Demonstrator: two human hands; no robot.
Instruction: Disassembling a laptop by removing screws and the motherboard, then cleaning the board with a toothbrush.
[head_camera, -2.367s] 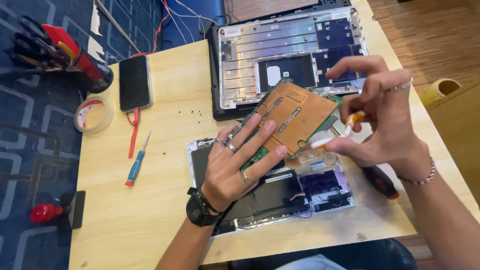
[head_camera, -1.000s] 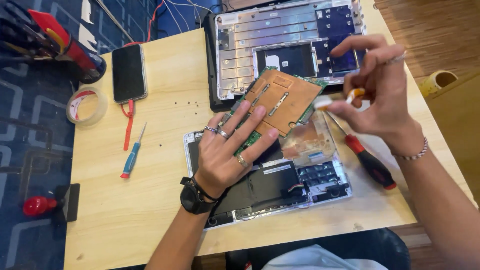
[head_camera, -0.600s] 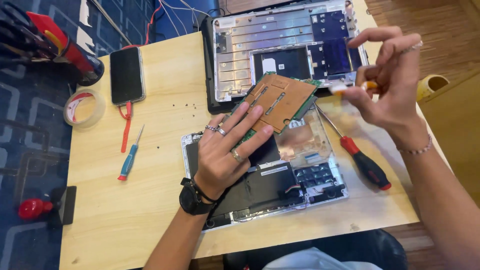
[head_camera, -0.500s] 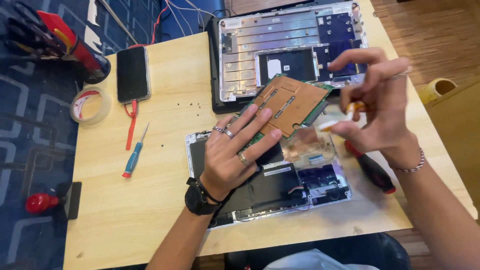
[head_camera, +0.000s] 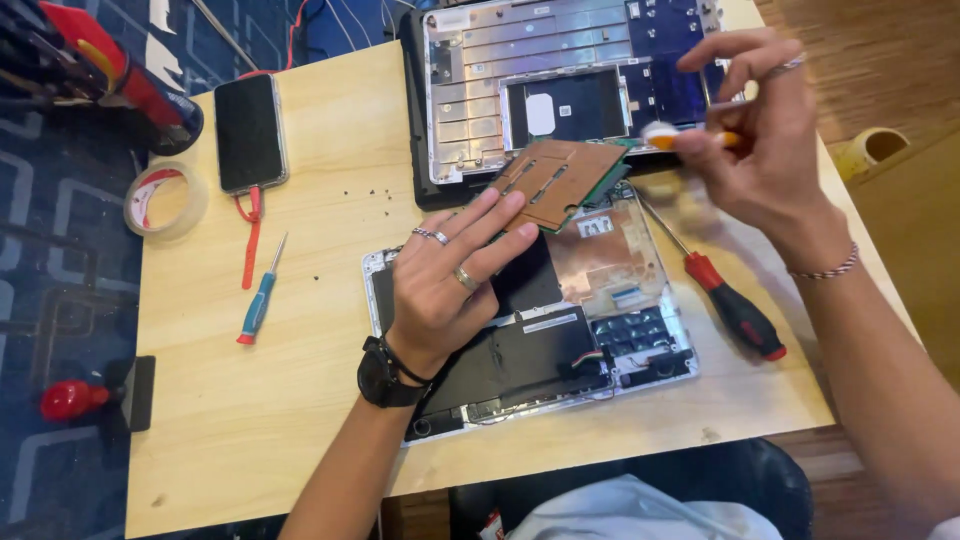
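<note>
Wooden bench (head_camera: 300, 400) carries an opened grey laptop base (head_camera: 560, 340), where the left hand (head_camera: 450, 280) still presses spread fingers on the copper-coloured board (head_camera: 560, 180) while the right hand (head_camera: 760, 140), now lifted away from it, pinches a small orange-handled tool (head_camera: 690, 138).

Bare table (head_camera: 300, 400) left of laptop base (head_camera: 640, 340); red screwdriver (head_camera: 735, 310) blocks right.

The wooden bench (head_camera: 300, 400) carries an opened laptop (head_camera: 560, 350), its detached cover (head_camera: 560, 80), a phone (head_camera: 249, 131), tape roll (head_camera: 165, 200) and two screwdrivers (head_camera: 258, 300) (head_camera: 735, 310).
</note>
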